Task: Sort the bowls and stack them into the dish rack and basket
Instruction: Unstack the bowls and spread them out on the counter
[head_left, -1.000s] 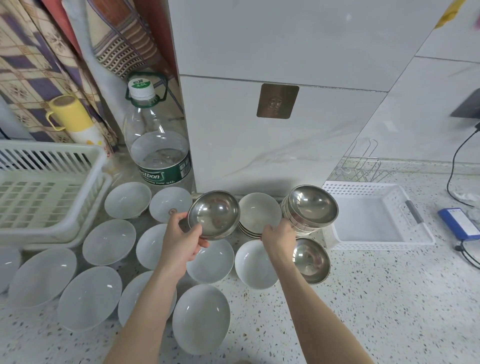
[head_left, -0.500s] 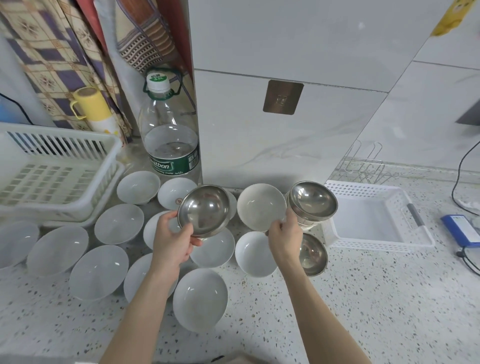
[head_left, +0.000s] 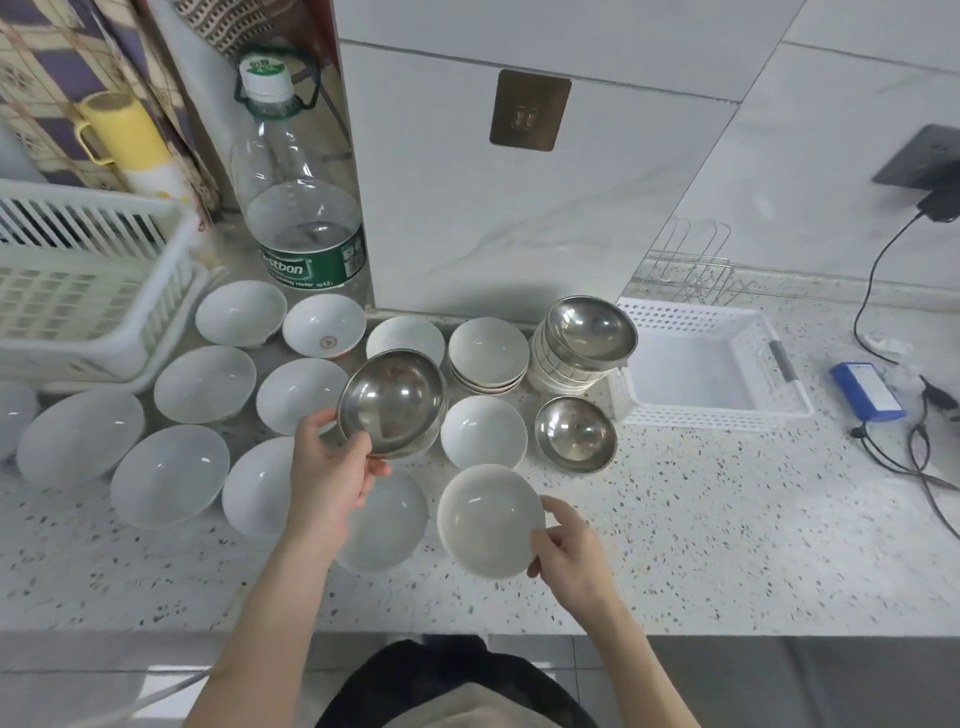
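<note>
I am holding a steel bowl (head_left: 392, 404) in my left hand (head_left: 332, 480), thumb curled over its near rim and fingers underneath, so it is hanging tilted above the white bowls (head_left: 205, 383) that are sitting on the table (head_left: 727, 519). My right hand (head_left: 569, 553) is pinching the right edge of a pale ceramic bowl (head_left: 491, 519), which is hovering just above the table's near side, mouth up and slightly tipped toward me.

Just beyond these, a second steel bowl (head_left: 575, 434) is resting on the table, and behind it a stack of steel bowls (head_left: 584, 338) is standing against the left wall of the white basket (head_left: 717, 364). A short stack of ceramic bowls (head_left: 488, 356) is sitting just left of that steel stack. The white bowls are spreading in loose rows toward the left, reaching the foot of the dish rack (head_left: 93, 280) at the far left.

Farther back, a large water bottle (head_left: 298, 197) is standing by the wall, with a yellow cup (head_left: 122, 135) to its left. On the right, a blue box (head_left: 866, 389) and black cables (head_left: 914, 447) are lying on the table, and a wire rack (head_left: 691, 270) is showing behind the basket.
</note>
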